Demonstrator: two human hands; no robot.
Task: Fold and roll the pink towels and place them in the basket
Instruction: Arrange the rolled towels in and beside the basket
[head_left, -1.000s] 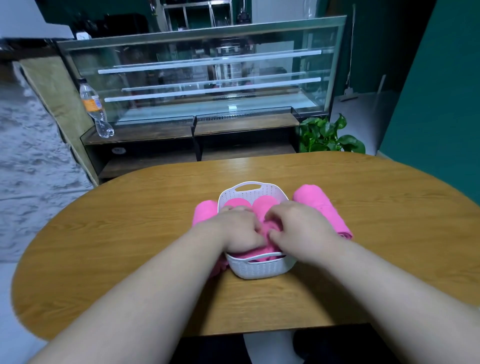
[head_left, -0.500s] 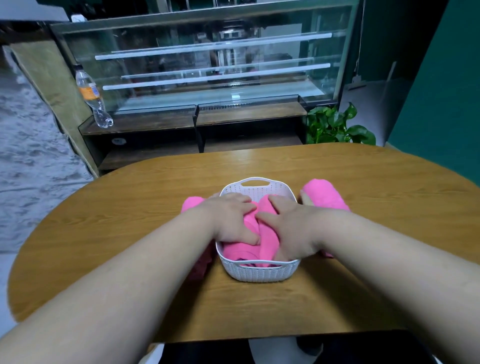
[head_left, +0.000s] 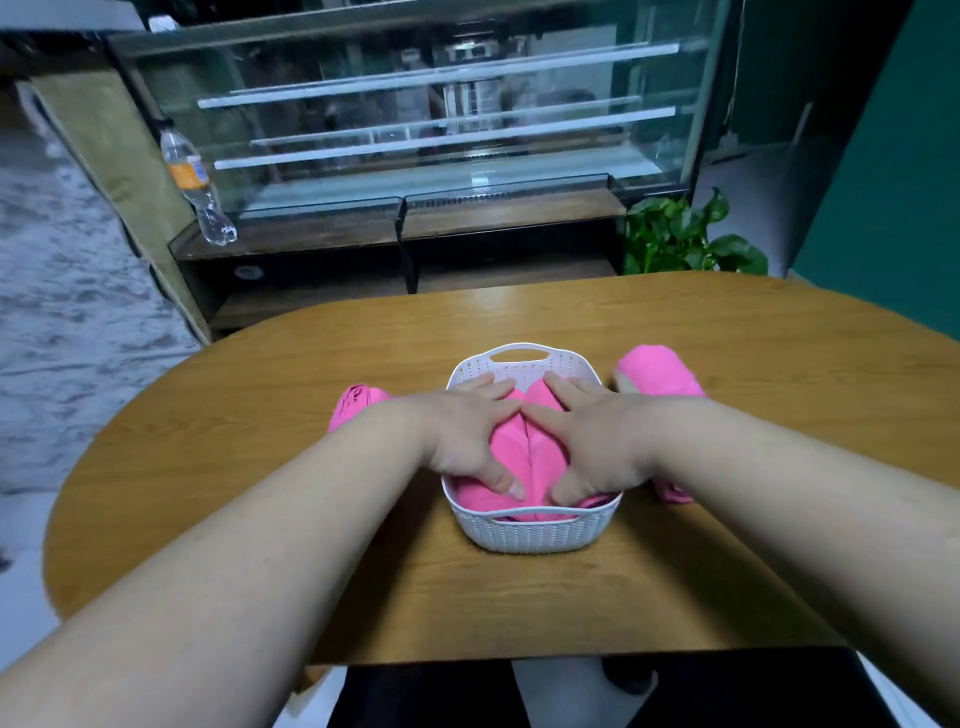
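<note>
"Pink cloth fills the middle of the view. Where exactly are the towels?"

"Two rolled pink towels (head_left: 524, 457) lie side by side inside a white plastic basket (head_left: 535, 535) at the centre of a wooden desk (head_left: 260, 441). A third roll (head_left: 356, 410) lies on the desk at nine o'clock of the basket, and a fourth roll (head_left: 660, 371) at two o'clock."

"And the person's hands?"

"The left grip (head_left: 467, 431) and right grip (head_left: 587, 441) lie flat on the towels in the basket. The fingers are spread and fairly straight. They press down and clasp nothing."

"How would the towels handle?"

"Probably light, soft and springy. A roll lifted by one end may well uncoil, so it seems best to take each outside roll around its middle, with fingers over the loose edge. The basket already looks nearly full, so fitting them in may need firm tucking."
</note>
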